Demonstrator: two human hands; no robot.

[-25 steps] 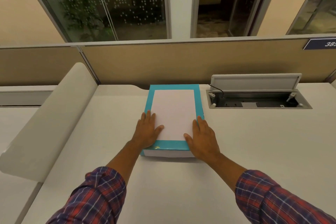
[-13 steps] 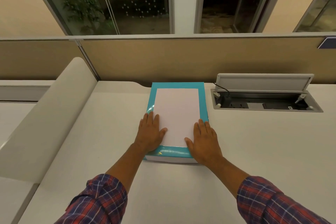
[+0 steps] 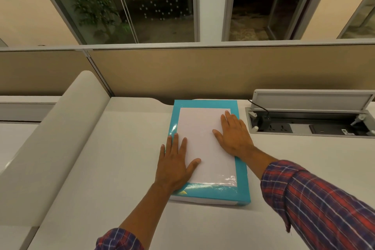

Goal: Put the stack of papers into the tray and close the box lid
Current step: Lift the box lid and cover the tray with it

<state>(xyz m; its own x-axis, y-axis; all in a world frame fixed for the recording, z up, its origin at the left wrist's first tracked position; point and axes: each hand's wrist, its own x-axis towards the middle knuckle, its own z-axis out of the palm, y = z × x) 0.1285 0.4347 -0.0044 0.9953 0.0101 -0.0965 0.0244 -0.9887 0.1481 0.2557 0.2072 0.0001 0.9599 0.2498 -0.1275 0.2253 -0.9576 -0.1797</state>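
Box: flat teal-bordered cardboard box, lid down, on white table.
Hands: left hand, right hand spread flat on lid.
Risk: uneven pressure likely slides box.

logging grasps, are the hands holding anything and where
Nothing is gripped: left hand and right hand lie flat, fingers spread, on the box lid.

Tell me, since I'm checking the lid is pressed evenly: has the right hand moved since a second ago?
Yes. The right hand slid away along the box lid, from its near corner toward the far edge by the partition.
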